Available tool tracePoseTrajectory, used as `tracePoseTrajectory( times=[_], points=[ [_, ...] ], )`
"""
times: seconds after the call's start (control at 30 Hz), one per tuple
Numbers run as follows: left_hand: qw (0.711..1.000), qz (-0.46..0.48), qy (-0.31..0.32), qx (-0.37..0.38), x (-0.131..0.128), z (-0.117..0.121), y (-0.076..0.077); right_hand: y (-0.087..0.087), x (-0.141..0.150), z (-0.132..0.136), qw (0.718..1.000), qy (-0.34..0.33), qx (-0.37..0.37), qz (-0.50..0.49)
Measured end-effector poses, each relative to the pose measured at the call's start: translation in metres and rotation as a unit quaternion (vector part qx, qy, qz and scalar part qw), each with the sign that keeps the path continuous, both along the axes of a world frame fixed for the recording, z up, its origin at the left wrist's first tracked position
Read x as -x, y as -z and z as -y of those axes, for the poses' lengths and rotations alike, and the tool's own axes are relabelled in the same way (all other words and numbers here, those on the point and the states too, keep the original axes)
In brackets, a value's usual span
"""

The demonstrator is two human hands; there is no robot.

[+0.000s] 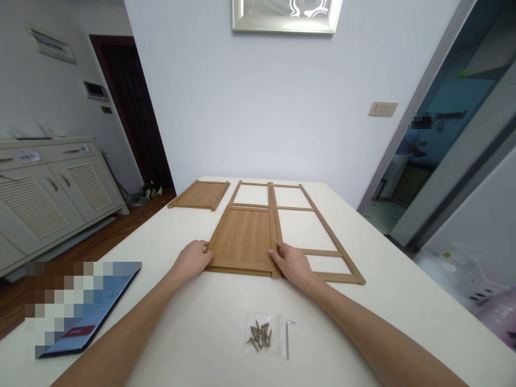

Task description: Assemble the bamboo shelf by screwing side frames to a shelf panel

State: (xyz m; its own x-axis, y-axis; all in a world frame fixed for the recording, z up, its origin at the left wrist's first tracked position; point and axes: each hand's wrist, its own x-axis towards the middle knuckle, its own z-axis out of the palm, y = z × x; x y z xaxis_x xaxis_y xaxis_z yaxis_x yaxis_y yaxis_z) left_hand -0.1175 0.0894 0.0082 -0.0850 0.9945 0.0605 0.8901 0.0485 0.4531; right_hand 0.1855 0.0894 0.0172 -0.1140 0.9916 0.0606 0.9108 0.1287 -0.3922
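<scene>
A brown wooden panel (245,236) lies flat on the white table in front of me, over the near part of a wooden frame (252,184) whose far section is open. My left hand (195,260) grips the panel's left edge near its front corner, thumb on top. On the opposite edge my right hand (292,263) holds on with the thumb over the wood and its fingers curled beside it. Close to the right hand lies a second frame (328,226) with open sections and crossbars. Whether panel and frame are joined, I cannot tell.
Another wooden panel (199,194) lies at the table's far left. Nearest me are a clear bag of screws (261,334) and an L-shaped hex key (287,339). A tablet-like object (88,312) with a blurred screen is at left. A person (407,145) stands beyond the right doorway.
</scene>
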Motion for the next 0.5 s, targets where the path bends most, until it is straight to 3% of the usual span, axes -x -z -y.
tracePoseTrajectory(
  times=[0.2,0.5],
  points=[
    [0.998,-0.023,-0.01,0.049,-0.0005,-0.0011,-0.0054,-0.0037,0.0003,0.0012,1.0,-0.007,0.004,0.006],
    [0.998,-0.031,-0.014,0.059,0.0021,-0.0027,-0.0038,0.0028,-0.0022,-0.0002,1.0,0.001,-0.007,-0.02]
  ],
)
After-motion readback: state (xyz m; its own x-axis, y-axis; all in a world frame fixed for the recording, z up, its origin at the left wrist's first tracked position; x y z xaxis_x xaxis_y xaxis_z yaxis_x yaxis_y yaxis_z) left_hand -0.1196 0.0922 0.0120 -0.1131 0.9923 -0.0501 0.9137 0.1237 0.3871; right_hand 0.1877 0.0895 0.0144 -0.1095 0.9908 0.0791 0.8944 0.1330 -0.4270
